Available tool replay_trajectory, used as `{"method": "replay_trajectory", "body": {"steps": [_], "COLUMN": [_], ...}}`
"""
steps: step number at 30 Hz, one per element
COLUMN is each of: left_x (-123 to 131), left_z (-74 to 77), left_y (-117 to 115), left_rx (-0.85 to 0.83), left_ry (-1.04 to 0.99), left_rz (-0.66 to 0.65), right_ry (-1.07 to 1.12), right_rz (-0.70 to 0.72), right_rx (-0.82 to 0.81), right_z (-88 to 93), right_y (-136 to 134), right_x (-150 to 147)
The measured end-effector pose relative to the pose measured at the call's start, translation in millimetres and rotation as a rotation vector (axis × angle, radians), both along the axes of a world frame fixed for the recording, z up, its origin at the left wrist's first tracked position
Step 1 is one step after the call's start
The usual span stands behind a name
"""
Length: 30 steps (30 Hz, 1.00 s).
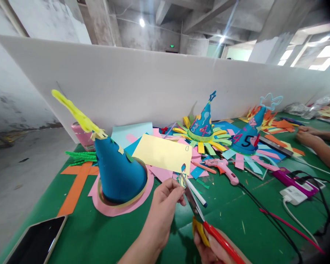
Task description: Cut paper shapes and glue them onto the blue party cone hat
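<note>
A small cut piece of pale yellow paper (183,180) with drawn lines is pinched between the thumb and fingers of my left hand (165,201). My right hand (216,247) is closed around the red and yellow handles of a pair of scissors (194,205). The blades reach up to the small piece, close to my left fingertips; whether they are cutting into it I cannot tell. Just behind lies a white marker (197,193) with a dark end. A blue paper cone hat (121,172) with a pink brim (110,212) stands left of my left hand.
Beyond my hands lies a yellow paper sheet (161,152). A pink glue gun (222,167) rests to the right, its cord trailing forward near a purple power strip (298,179). Two decorated hats (202,123) stand farther back. A phone (37,240) lies front left. Another person's hands (309,135) are far right.
</note>
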<state>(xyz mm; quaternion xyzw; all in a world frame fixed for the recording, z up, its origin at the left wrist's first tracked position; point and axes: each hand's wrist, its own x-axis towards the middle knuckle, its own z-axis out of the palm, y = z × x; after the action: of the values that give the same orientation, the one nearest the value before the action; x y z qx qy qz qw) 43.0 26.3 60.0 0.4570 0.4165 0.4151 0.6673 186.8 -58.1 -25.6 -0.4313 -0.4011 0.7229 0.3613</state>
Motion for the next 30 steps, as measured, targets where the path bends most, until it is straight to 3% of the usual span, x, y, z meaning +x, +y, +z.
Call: {"method": "replay_trajectory", "body": {"steps": [5,10,15,23,30], "left_x": [-0.7,0.3,0.8,0.9,0.5], "left_z": [0.0,1.8,0.6,-5.0,-0.8], "left_y": [4.0,3.6,2.5,3.8,3.6], "left_rx": [0.037,0.104,0.068,0.048,0.038], "left_ry": [0.039,0.068,0.038,-0.007,-0.019], "left_rz": [0.038,0.068,0.063,0.056,0.063], "right_ry": [0.015,0.095,0.117,0.078,0.028], "right_rz": [-0.018,0.133,0.104,-0.04,-0.039], "right_rx": [-0.029,-0.148,-0.22,-0.116,-0.071], "right_z": [8.5,-11.5,-20.0,11.4,28.4], "right_y": [-0.7,8.2,9.6,-3.1,-3.3], "right_x": [2.5,7.9,7.0,-0.5,-1.6]}}
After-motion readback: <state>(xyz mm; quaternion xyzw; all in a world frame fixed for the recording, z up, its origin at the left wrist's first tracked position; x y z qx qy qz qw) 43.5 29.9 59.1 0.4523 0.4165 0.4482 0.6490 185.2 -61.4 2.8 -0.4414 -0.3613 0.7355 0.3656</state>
